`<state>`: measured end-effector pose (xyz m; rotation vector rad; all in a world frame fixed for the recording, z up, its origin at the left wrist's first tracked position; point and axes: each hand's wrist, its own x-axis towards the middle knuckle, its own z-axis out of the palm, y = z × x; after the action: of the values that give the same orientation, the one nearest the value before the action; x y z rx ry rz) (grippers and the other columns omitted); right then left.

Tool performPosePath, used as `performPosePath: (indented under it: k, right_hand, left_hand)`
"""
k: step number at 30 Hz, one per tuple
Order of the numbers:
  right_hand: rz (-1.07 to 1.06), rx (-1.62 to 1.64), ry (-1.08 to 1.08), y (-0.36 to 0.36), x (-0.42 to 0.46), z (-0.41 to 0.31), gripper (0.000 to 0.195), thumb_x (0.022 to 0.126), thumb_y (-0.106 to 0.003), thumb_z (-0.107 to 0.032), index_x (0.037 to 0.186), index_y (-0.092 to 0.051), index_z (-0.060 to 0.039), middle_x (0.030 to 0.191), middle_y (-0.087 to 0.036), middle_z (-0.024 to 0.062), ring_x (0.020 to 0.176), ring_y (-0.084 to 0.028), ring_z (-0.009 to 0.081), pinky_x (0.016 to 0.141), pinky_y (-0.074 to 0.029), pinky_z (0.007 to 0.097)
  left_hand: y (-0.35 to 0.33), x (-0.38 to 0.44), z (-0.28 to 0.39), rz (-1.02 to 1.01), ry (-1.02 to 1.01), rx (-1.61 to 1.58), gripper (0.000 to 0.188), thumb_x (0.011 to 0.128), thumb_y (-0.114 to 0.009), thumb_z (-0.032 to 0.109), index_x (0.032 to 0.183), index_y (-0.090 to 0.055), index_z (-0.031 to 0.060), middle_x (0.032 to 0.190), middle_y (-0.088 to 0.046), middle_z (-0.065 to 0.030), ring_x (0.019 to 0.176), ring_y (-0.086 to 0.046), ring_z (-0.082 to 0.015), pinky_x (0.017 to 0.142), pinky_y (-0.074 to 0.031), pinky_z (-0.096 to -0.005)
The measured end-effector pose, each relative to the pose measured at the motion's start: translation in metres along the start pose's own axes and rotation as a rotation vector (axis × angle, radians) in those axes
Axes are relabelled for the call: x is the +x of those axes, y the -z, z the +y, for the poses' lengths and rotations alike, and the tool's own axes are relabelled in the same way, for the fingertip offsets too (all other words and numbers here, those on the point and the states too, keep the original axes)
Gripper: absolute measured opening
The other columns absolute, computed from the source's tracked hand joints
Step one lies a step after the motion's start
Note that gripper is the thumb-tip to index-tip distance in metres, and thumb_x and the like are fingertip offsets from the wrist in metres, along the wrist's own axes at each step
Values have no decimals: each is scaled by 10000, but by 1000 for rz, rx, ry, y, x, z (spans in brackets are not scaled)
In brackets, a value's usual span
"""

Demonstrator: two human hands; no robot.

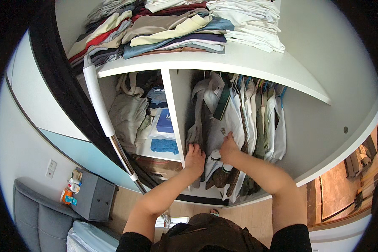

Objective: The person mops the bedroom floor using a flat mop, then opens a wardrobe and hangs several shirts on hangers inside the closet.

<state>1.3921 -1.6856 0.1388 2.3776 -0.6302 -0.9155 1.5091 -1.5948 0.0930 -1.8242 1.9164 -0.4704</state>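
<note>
Both hands reach into the hanging section of a white wardrobe. My left hand (195, 160) has its fingers curled on the lower part of a grey garment (197, 126) at the left end of the row. My right hand (231, 150) grips the front of a white shirt (219, 126) with a small emblem, the thumb pointing up. A dark green striped collar or band (222, 104) lies near the shirt's top. Under the right wrist is a brown knitted garment (220, 178). More shirts (250, 116) hang on hangers to the right, close together.
Folded clothes (176, 34) and a white stack (245, 25) fill the shelf above. A white upright divider (171, 110) separates a left compartment holding a blue box (165, 121) and blue cloth (164, 146). A white-handled mop pole (97, 97) leans at left. Behind stands a grey nightstand (93, 195).
</note>
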Motion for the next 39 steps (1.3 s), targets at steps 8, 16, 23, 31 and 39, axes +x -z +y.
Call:
performPosePath:
  k: [8, 16, 23, 31, 39]
  right_hand:
    - [338, 306, 258, -83, 79, -107, 270, 819, -496, -233, 1000, -655, -111, 1089, -622, 69, 1079, -533, 248, 953, -320, 469]
    - [461, 795, 381, 27, -55, -63, 185, 733, -542, -164, 865, -647, -86, 824, -621, 137, 729, -611, 340, 636, -498, 429]
    - [1428, 1279, -391, 38, -72, 28, 93, 754, -542, 3, 833, -590, 4, 801, -572, 171, 723, -576, 369, 622, -467, 417]
    - [1369, 1419, -388, 27, -36, 6, 193, 742, -505, 47, 930, -548, 38, 832, -541, 217, 786, -542, 419, 679, -448, 458]
    - [1379, 1116, -608, 24, -18, 25, 234, 710, -553, 21, 943, -567, 29, 867, -545, 187, 759, -563, 379, 644, -473, 419]
  left_hand:
    - [-22, -23, 22, 150, -233, -302, 232, 748, -536, 207, 884, -666, 71, 932, -616, -69, 1014, -528, -291, 928, -343, -481]
    - [33, -40, -31, 764, 47, -1241, 130, 737, -542, 7, 856, -597, 6, 812, -614, -148, 714, -622, -296, 622, -501, -380]
    - [101, -1, -62, 960, 87, -1292, 215, 793, -587, 29, 1003, -557, -2, 801, -603, -165, 670, -598, -311, 602, -488, -358]
    - [117, 65, -58, 726, 283, -1122, 385, 759, -649, 189, 1037, -507, -37, 821, -610, -227, 762, -608, -391, 685, -489, -460]
    - [116, 75, -61, 593, 425, -1033, 291, 785, -578, 157, 1010, -481, 0, 760, -622, -234, 726, -612, -420, 652, -495, -501]
